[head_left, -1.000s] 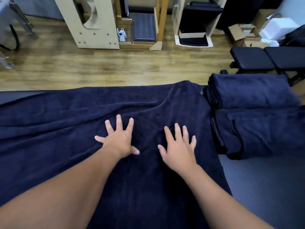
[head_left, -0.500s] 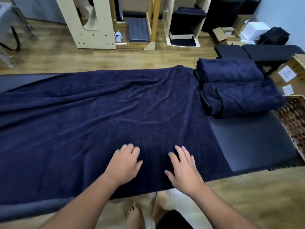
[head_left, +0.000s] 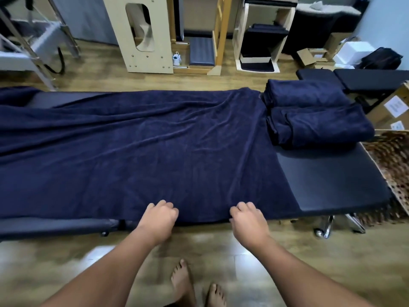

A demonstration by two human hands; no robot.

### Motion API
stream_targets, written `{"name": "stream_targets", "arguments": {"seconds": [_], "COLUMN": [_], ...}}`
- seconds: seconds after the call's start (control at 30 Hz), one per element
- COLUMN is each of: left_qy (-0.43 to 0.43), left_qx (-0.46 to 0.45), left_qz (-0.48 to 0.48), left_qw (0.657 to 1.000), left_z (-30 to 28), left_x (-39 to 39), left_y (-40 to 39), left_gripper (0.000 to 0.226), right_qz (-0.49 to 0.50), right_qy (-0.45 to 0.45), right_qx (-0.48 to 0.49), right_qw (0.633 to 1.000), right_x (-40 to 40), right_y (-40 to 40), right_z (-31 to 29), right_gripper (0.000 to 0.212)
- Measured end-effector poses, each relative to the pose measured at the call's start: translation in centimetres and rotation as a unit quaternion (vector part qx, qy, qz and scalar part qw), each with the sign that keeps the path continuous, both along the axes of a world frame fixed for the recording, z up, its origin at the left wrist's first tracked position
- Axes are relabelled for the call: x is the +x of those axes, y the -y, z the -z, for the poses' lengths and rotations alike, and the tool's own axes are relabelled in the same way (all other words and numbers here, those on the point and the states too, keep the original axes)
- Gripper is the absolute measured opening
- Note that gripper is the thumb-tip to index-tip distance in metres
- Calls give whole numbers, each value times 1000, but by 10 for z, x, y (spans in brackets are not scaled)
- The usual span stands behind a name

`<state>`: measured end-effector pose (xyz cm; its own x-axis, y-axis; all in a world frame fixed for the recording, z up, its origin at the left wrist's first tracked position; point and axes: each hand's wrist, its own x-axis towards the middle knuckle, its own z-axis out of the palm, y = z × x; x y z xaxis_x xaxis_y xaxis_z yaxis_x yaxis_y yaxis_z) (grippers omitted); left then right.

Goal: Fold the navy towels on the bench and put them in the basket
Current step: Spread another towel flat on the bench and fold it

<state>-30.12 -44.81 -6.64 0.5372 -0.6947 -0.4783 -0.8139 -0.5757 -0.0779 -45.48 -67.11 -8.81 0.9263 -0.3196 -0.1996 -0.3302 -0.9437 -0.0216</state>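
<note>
left hand | grip curled on towel near edge || right hand | same || towel flat on surface || folded towels far right end

You can't see the spread towel past the left edge. The basket is cropped at right, your fingertips tucked under.
</note>
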Motion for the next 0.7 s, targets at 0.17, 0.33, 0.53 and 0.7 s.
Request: {"name": "stream_targets", "arguments": {"seconds": [0.17, 0.33, 0.53, 0.7], "left_qy": [-128, -164, -69, -72], "left_qx": [40, 1, 0, 10], "left_qz": [-34, -99, -101, -121], "left_qw": [990, 982, 993, 990], "left_z": [-11, -16, -11, -14], "left_x": [-19, -23, -32, -26], "left_y": [-2, 0, 28, 48], "left_gripper": [16, 37, 58, 60], "right_qz": [-32, 56, 220, 296], "right_qy": [-119, -39, -18, 18], "right_qx": [143, 166, 107, 94], "right_qw": [982, 984, 969, 950], "right_x": [-12, -33, -45, -42], "right_y": [-1, 26, 65, 78], "right_z": [-13, -16, -16, -13], "right_gripper": [18, 41, 38, 41]}}
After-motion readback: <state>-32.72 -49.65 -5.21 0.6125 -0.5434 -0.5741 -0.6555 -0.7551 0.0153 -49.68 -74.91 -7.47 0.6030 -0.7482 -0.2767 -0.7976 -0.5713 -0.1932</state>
